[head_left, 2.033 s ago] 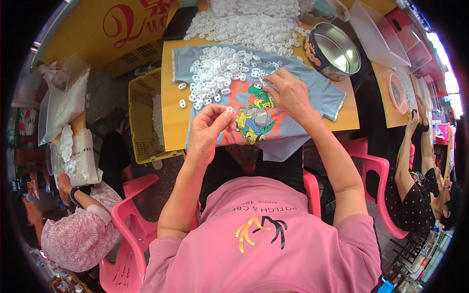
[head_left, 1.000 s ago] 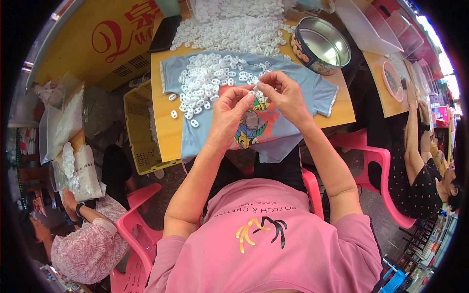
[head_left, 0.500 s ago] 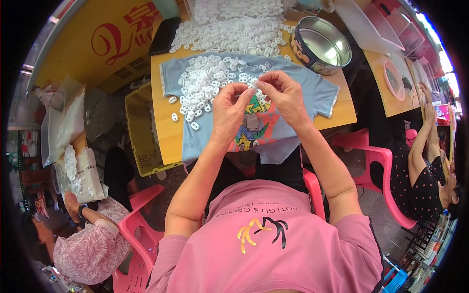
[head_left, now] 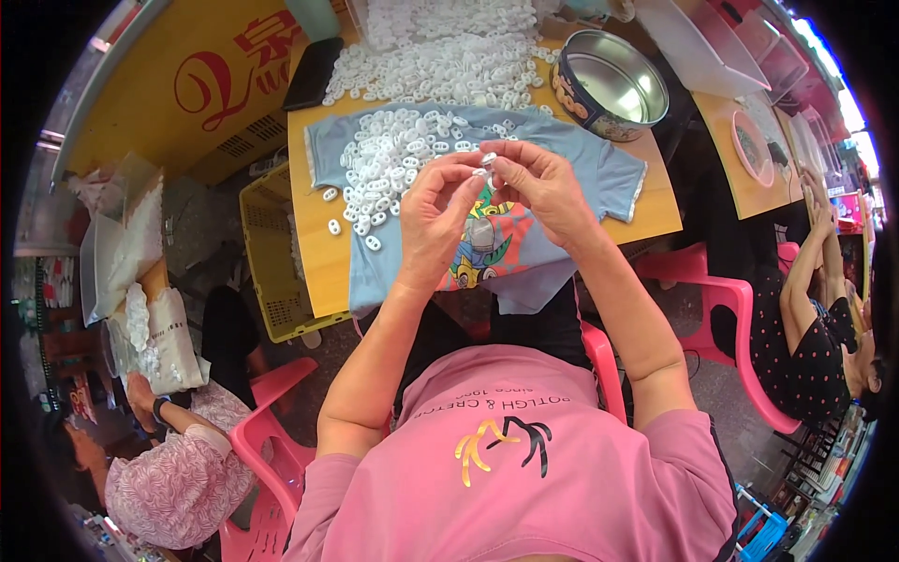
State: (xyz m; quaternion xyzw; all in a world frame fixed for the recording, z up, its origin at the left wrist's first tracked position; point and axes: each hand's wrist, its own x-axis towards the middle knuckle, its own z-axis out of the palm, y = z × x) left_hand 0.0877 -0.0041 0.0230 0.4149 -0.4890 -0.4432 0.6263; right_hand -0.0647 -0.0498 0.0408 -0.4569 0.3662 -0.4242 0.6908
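Above the blue shirt (head_left: pixel 599 169), left hand (head_left: pixel 433 217) and right hand (head_left: pixel 543 187), each grip pinched tight on 1 small white ring (head_left: pixel 486 161).

White plastic rings (head_left: pixel 403 155) glossy; blue cloth shirt (head_left: pixel 524 225) matt; round tin (head_left: pixel 609 86) shiny metal; tabletop (head_left: pixel 323 258) smooth wood.

1. Head view: worn on my head, looking steeply down, close over my chest and forearms.
2. It faces the wooden table (head_left: pixel 323 267) toward 12 o'clock.
3. Fisheye rim bends edges; only one view.
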